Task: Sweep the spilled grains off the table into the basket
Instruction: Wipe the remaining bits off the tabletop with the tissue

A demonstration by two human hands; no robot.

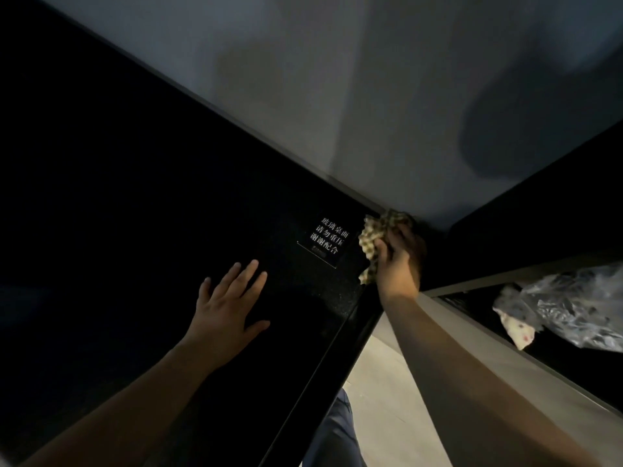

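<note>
A black glossy table (135, 197) fills the left of the view. My left hand (229, 305) lies flat on it with fingers spread. My right hand (397, 261) grips a crumpled checkered cloth (371, 237) at the table's far right corner, by the wall. No grains show on the dark surface. To the right, below table height, a dark bin (526, 332) with a pale rim holds a clear plastic liner (580, 308) and some scraps.
A small sign with white characters (328, 239) sits on the table near the cloth. A grey wall (371, 96) runs behind the table. Pale floor (381, 399) shows between table and bin. A dark panel (539, 183) stands at the right.
</note>
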